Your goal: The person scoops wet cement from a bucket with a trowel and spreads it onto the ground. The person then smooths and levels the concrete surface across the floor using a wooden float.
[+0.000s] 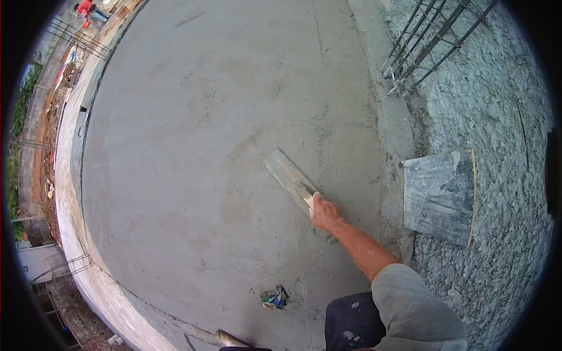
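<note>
My right hand point(325, 213) is closed around the handle of a long, flat finishing trowel point(285, 174). The blade lies on wet grey concrete point(175, 146), pointing up and to the left, away from my body. Smooth concrete surrounds the blade, with faint streaks and small pits in it. Nearer to me, a crumpled, colourful scrap of wrapper point(274, 297) sits on the surface. My left hand is out of view.
Rebar point(436, 41) sticks up at the upper right. A grey board point(439, 196) lies on rough concrete point(492, 117) to the right. Thin string lines cross the slab. A pale ledge point(76, 205) borders the left side. Far off at upper left is a person in red point(88, 9).
</note>
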{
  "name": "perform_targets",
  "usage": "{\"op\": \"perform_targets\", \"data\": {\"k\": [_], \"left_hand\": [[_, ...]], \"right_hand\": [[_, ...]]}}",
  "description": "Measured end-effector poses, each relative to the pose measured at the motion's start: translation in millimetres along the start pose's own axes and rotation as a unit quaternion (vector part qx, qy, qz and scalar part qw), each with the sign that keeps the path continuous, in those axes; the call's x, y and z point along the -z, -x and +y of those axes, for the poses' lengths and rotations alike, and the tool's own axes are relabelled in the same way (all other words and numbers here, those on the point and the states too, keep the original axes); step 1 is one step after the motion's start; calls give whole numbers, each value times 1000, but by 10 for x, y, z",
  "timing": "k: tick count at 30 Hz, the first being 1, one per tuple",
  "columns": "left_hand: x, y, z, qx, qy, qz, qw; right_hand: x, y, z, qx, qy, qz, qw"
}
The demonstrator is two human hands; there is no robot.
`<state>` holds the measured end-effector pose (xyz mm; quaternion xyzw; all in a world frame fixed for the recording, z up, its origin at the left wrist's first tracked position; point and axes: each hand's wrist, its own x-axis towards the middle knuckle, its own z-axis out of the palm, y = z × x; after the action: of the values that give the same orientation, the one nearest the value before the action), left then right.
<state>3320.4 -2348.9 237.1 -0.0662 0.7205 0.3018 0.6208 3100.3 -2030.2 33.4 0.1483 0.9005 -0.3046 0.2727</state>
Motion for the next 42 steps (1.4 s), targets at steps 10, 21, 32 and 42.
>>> {"op": "perform_targets", "data": {"k": [10, 21, 32, 42], "left_hand": [[583, 824, -710, -28, -23, 50, 998], [409, 2247, -971, -85, -3, 25, 996], [-870, 2626, -1207, -235, -51, -182, 954], [-1028, 2153, -1474, -351, -94, -238, 901]], "right_hand": [[-1147, 2010, 15, 19, 49, -97, 994], [-153, 3650, -1476, -133, -65, -17, 989], [1180, 4297, -2489, -165, -154, 99, 969], [1437, 4859, -2388, -161, -133, 125, 970]]}}
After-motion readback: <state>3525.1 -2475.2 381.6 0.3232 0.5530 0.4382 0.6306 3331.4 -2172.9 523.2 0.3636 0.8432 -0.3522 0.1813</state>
